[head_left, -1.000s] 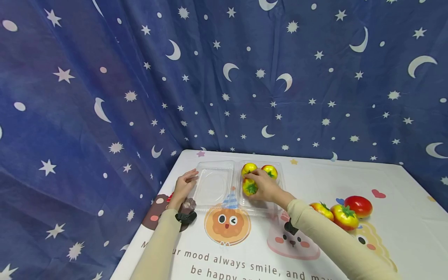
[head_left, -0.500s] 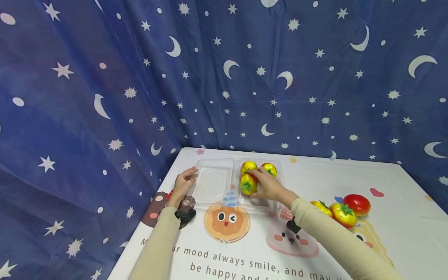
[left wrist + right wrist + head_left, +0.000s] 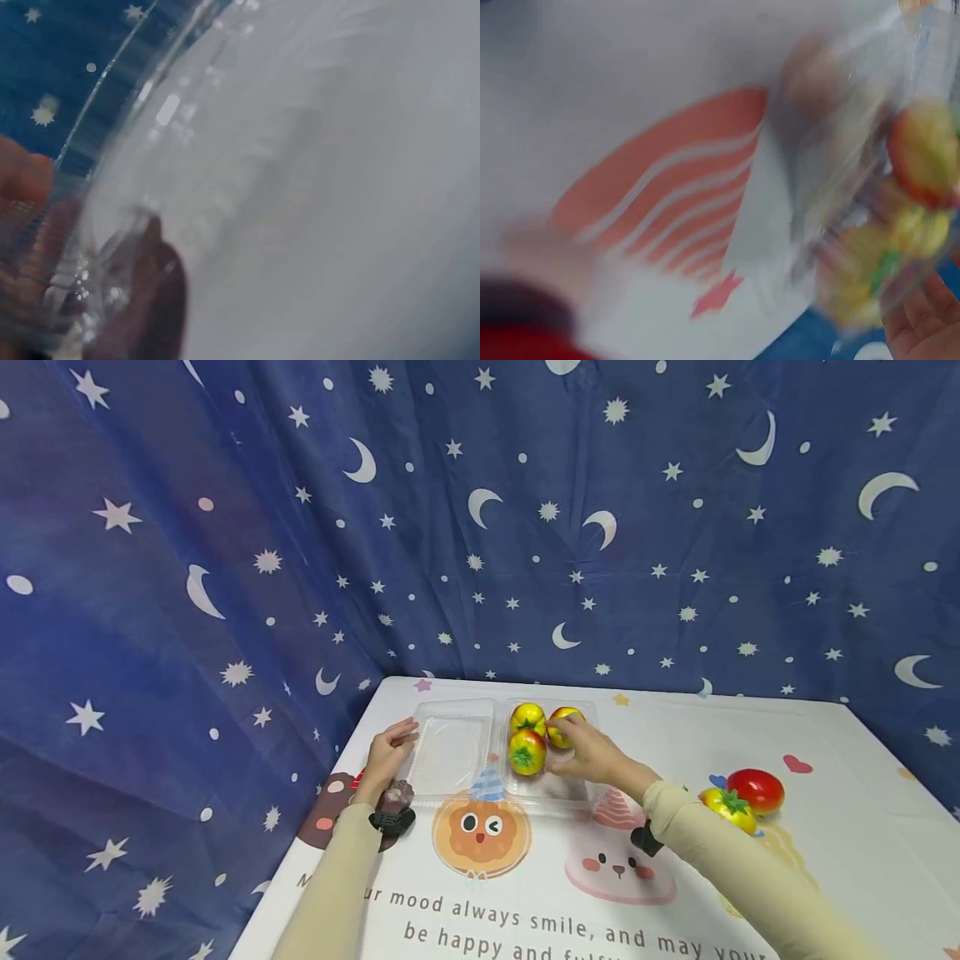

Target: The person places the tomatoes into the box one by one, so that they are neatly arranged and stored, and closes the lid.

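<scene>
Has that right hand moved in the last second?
Yes: the right hand has shifted right against the orange face printed on the tablecloth, away from the container's front fruit.

Box (image 3: 558, 789): clear. Fruits (image 3: 527, 752) in box: yellow blushed red, green leaves (image 3: 522, 757). Right of box: oval fruit (image 3: 759, 791), red; neighbouring fruit (image 3: 723, 809), yellow and red, green top. Surface (image 3: 660, 731): white, cartoon prints (image 3: 480, 837), dark lettering (image 3: 491, 908). Curtain (image 3: 637, 560) behind box: dark blue, white moons, stars, dots.
</scene>
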`<state>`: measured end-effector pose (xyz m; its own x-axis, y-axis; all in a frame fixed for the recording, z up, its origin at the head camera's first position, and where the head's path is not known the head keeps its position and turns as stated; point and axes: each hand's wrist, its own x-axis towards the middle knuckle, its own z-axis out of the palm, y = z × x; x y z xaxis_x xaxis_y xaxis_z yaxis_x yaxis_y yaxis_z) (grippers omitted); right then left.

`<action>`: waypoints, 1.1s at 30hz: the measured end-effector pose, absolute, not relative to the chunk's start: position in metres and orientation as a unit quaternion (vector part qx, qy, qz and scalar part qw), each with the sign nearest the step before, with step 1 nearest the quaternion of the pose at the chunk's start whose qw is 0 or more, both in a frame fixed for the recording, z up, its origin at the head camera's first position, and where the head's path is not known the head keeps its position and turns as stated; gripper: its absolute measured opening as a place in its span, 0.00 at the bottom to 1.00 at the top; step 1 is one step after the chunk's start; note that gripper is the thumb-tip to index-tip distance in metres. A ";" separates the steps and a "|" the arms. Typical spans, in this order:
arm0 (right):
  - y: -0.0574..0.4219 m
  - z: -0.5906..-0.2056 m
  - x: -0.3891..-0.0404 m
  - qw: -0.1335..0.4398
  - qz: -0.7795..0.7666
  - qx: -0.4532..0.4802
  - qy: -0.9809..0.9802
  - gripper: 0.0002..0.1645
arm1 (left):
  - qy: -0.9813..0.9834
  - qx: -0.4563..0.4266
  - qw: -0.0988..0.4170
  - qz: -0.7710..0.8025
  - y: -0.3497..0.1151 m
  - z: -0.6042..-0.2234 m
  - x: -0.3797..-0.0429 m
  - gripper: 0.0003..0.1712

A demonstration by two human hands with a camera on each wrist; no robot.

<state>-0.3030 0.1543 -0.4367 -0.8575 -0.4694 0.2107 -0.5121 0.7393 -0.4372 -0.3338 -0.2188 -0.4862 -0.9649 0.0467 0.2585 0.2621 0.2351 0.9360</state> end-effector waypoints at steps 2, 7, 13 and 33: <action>0.166 -0.432 -0.300 0.042 0.247 0.252 -0.935 0.41 | -0.779 -0.099 0.088 -0.613 -0.218 -0.486 -0.333 0.22; 0.199 -0.417 -0.291 0.046 0.235 0.220 -0.946 0.36 | -0.775 -0.101 0.087 -0.618 -0.219 -0.486 -0.335 0.23; 0.250 -0.414 -0.279 0.066 0.234 0.185 -0.952 0.31 | -0.783 -0.093 0.079 -0.610 -0.218 -0.485 -0.333 0.23; 0.346 -0.429 -0.233 0.049 0.206 0.154 -0.965 0.24 | -0.778 -0.089 0.088 -0.616 -0.221 -0.505 -0.348 0.23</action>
<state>-0.2334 0.3460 -0.4289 -0.9480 -0.2761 0.1584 -0.3167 0.8680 -0.3824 -0.3478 -0.2213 -0.5053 -0.9685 0.0307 0.2470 0.2475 0.2248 0.9424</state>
